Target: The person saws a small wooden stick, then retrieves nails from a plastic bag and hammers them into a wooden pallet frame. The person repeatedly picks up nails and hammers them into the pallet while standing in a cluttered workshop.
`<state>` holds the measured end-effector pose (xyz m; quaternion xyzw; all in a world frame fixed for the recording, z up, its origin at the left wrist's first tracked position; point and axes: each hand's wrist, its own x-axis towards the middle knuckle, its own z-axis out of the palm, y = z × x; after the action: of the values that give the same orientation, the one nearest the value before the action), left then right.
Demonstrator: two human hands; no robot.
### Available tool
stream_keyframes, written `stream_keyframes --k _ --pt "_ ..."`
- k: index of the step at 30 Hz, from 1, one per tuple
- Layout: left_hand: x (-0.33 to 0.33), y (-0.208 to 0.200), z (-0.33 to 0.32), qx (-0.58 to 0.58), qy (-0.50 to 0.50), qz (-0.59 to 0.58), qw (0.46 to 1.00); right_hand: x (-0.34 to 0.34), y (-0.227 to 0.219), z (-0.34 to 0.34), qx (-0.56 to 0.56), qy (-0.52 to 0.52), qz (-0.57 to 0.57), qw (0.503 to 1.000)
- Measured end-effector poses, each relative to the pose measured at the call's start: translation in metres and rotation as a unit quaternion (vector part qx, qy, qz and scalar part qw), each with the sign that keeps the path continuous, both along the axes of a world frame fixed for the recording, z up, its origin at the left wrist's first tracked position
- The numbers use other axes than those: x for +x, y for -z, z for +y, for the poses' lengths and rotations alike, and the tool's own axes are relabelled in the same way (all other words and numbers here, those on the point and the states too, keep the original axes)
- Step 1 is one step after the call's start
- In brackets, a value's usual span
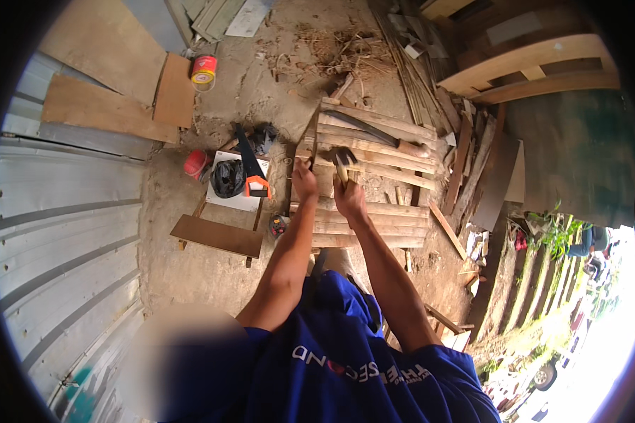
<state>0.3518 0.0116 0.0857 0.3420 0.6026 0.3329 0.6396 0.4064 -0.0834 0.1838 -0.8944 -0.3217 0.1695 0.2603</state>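
My right hand [351, 198] is wrapped round the wooden handle of a claw hammer [343, 159], whose dark metal head is over the wooden slats. Just left of it, my left hand [305, 183] is closed at the left end of the slatted wooden frame [374, 218]. Whatever its fingers pinch is too small to make out. Several pale planks run crosswise on this frame, with gaps between them. Across the far planks lies a long dark-bladed tool [363, 127] with a wooden handle, apart from both hands.
To the left, a low stand holds a white board [241, 203], a black plastic bag [228, 178] and an orange-handled handsaw [257, 186]. Near it are a red bucket [196, 163] and a brown board [216, 236]. Scrap timber [466, 169] lies to the right; metal siding [70, 218] stands left.
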Motion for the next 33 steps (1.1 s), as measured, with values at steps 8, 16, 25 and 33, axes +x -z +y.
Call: stream_keyframes --k 8,16,25,33 --pt "-0.012 0.009 0.0 -0.038 0.043 -0.092 0.994 -0.014 0.005 -0.009 0.186 -0.042 -0.007 0.982" --pt "-0.072 0.001 -0.021 0.068 0.109 -0.079 0.989 0.011 0.016 -0.025 0.088 -0.094 -0.029 0.991" --pt "-0.189 -0.035 -0.074 0.002 0.038 -0.053 0.998 -0.019 0.01 -0.116 0.033 -0.199 -0.081 0.976" --pt "-0.234 -0.052 -0.132 -0.025 -0.063 -0.048 0.996 -0.029 0.013 -0.124 -0.005 -0.246 -0.155 0.957"
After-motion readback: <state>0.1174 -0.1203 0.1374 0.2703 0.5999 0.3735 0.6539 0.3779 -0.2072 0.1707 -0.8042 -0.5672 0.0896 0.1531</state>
